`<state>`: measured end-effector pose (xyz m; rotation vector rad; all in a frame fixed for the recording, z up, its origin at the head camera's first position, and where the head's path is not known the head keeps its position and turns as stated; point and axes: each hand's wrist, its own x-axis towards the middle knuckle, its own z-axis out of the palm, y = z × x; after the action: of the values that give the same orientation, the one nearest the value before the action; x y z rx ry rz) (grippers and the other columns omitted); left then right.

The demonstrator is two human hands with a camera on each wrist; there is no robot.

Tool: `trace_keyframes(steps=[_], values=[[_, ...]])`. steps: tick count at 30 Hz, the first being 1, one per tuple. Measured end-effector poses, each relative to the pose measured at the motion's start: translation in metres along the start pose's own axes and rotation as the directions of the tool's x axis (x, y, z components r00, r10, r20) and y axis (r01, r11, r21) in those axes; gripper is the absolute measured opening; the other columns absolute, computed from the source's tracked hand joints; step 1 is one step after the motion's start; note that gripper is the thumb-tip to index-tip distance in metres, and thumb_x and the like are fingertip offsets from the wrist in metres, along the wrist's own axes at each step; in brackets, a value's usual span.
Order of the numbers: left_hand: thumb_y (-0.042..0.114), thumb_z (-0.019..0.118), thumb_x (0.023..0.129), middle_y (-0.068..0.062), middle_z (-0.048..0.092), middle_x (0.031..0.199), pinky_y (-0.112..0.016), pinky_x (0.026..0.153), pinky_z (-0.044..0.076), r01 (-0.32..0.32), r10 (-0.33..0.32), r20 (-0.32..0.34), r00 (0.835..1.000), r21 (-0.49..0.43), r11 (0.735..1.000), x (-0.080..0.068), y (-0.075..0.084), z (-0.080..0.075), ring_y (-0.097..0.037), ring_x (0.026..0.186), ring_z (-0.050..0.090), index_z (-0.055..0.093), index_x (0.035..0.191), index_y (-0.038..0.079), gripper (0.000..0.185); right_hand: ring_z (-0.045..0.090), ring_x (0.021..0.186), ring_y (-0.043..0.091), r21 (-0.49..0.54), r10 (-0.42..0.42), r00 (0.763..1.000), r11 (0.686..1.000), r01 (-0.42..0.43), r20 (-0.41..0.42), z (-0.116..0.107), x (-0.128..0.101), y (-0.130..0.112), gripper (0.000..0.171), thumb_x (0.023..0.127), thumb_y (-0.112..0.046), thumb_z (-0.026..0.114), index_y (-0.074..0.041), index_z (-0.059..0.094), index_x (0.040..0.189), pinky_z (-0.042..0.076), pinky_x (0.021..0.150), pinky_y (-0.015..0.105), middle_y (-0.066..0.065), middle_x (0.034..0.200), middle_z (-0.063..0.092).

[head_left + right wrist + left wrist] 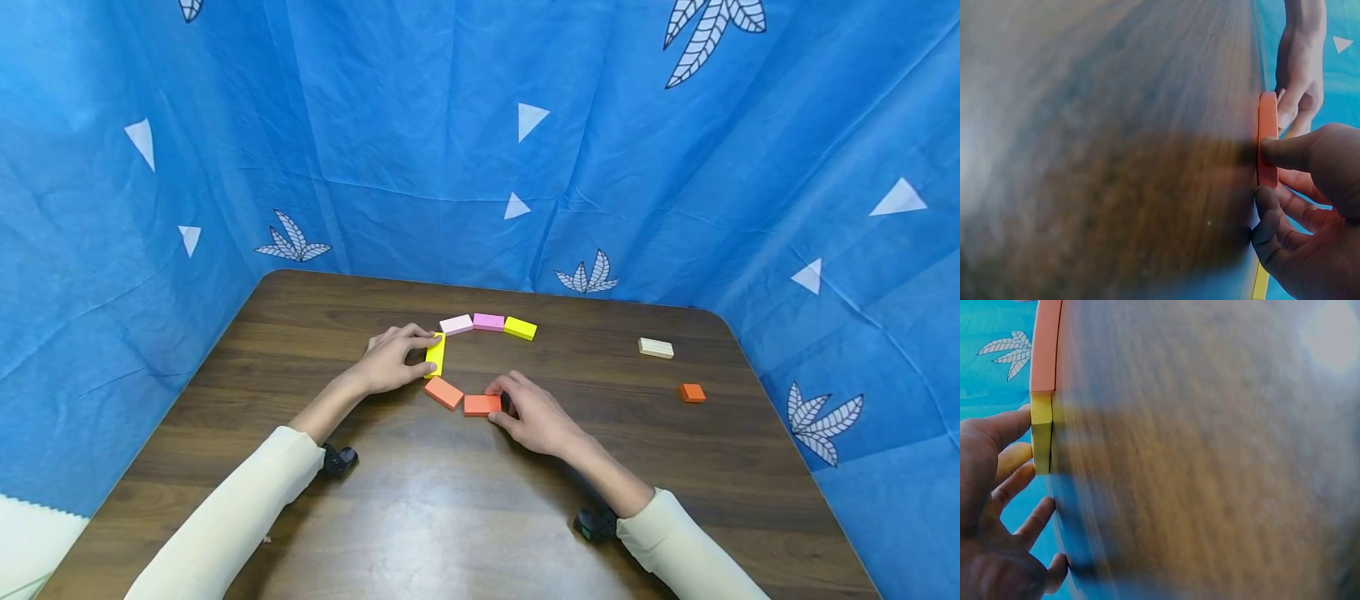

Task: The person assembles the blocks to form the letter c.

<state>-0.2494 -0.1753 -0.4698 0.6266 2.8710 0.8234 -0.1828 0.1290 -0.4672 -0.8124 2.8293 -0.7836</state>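
Yellow block (436,356): lying flat on the wooden tabletop (420,517), left of centre, long side running away from the person. Left hand (388,362): reaching in from the near left, back uppermost; grip narrowed to the block's length, thumb at its near end, a fingertip at its far end, other fingers spread loosely. Red-orange block (477,406): flat, nearer the person, set crosswise. Right hand (534,414): reaching in from the near right, forearm slanting inward; grip pinching the block's right end between thumb and index finger, which partly cover it. Orange block (444,393): slanted, between the two held blocks, just beside each. Pale pink block (456,324), pink block (489,322), second yellow block (521,328): curved row at the far side, beginning just beyond the held yellow piece. Cream block (656,348) and small red block (692,392): well apart, to the right. Sleeves (232,508): cream, one per arm. Curtain (420,125): blue, printed with white leaves and triangles, beyond the tabletop.
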Motion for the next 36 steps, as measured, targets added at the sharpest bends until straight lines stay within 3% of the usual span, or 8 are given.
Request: trace_keyframes(steps=[21, 28, 36], values=[[0.038, 0.074, 0.101, -0.004, 0.058, 0.157, -0.073, 0.117, 0.027, -0.008, 0.008, -0.004, 1.0, 0.0, 1.0, 0.001, 0.001, 0.002, -0.035, 0.138, 0.05, 0.059, 0.157, 0.021, 0.06, 0.057, 0.086, 0.011, 0.037, 0.015, 1.0, 0.999, -0.015, -0.004, -0.004, -0.004, 0.004, 0.037, 0.096, -0.027, 0.083, -0.017, 0.068, 0.129, 0.049, 0.076, 0.025, -0.001, 0.119, 0.066], [0.037, 0.075, 0.101, -0.005, 0.058, 0.157, -0.074, 0.116, 0.026, -0.008, 0.008, -0.008, 1.0, -0.007, 1.0, 0.0, 0.0, 0.0, -0.037, 0.139, 0.05, 0.06, 0.156, 0.02, 0.06, 0.057, 0.088, 0.014, 0.044, 0.055, 0.998, 0.998, -0.054, -0.011, -0.014, -0.009, 0.015, 0.044, 0.094, -0.028, 0.086, -0.016, 0.069, 0.132, 0.049, 0.076, 0.027, 0.003, 0.121, 0.066], [0.037, 0.075, 0.101, -0.004, 0.058, 0.157, -0.075, 0.117, 0.026, -0.005, 0.005, -0.003, 1.0, -0.005, 1.0, 0.0, -0.001, 0.001, -0.035, 0.137, 0.05, 0.059, 0.157, 0.021, 0.06, 0.059, 0.086, 0.013, 0.048, 0.07, 0.995, 0.997, -0.066, -0.073, -0.028, -0.019, 0.041, 0.036, 0.096, -0.022, 0.083, -0.014, 0.07, 0.129, 0.051, 0.076, 0.028, 0.004, 0.119, 0.068]])
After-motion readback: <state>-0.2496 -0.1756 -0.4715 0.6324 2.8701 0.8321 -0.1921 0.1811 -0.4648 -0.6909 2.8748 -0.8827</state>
